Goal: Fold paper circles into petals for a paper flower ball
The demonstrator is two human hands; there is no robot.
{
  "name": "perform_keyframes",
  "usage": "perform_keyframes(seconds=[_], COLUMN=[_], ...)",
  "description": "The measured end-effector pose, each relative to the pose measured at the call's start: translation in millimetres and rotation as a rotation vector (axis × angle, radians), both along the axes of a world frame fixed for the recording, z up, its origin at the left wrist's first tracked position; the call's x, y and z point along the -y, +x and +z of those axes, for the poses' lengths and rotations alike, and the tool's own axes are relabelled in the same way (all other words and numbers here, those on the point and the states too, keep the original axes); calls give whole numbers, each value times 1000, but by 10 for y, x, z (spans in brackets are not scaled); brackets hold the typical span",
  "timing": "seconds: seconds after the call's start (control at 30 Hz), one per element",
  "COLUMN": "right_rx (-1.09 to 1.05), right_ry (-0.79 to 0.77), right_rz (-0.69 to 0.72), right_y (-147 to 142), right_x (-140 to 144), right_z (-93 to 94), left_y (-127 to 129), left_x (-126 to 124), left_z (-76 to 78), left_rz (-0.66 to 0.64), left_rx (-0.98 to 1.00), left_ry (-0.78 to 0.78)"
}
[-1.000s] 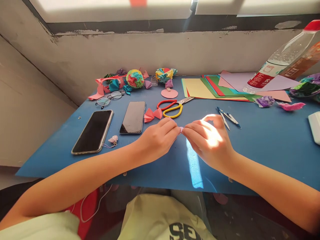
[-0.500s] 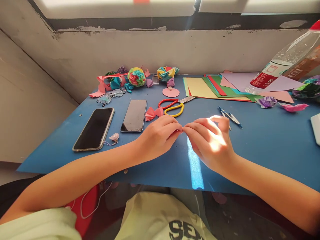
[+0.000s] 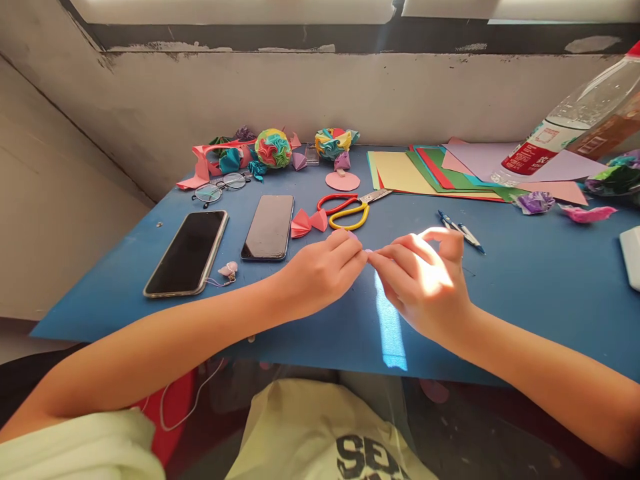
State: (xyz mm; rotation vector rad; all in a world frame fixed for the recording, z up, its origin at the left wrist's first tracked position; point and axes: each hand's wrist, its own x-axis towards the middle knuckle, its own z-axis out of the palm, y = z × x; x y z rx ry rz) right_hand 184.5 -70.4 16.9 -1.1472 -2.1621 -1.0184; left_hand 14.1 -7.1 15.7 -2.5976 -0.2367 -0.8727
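My left hand [image 3: 320, 273] and my right hand [image 3: 425, 283] meet fingertip to fingertip over the middle of the blue table [image 3: 525, 293]. Between them they pinch a tiny lilac piece of paper [image 3: 369, 252], mostly hidden by the fingers. Just beyond the hands lie scissors [image 3: 350, 207] with a red and a yellow handle and a pink folded paper piece [image 3: 307, 222].
Two dark phones [image 3: 186, 252] [image 3: 269, 226] lie at the left, with glasses [image 3: 220, 188] behind. Folded paper balls [image 3: 273, 148] [image 3: 333, 143] stand by the wall. Coloured paper sheets [image 3: 425, 173], a plastic bottle [image 3: 570, 127] and crumpled papers [image 3: 535, 202] are at the right. Pens [image 3: 460, 230] lie near my right hand.
Both hands stay pinched together on the small paper, with only slight finger shifts. The camera view has tilted a little.
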Motion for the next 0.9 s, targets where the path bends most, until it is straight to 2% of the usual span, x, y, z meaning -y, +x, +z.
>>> perform_keyframes(seconds=[0.2,0.37,0.53,0.77,0.83,0.9], right_rx=[10,-9,2,20,39,58], right_ry=[-12,-2,-18,-100,-105,-102], right_rz=[-10,-7,28,4,-7,-21], right_y=[-6,-13,-1,-1,-5,-8], right_x=[-11,-26,-30,-20,-19,-17], right_z=[8,13,5,26,35,35], left_y=[3,-13,-23,-3,-1,-5], left_x=[2,-11,0,17,10,4], left_z=[34,31,35,27,25,23], left_rz=[58,85,84,81,83,79], left_rx=[18,-37,-60,-41,-66,-77], left_ry=[121,95,5,141,134,59])
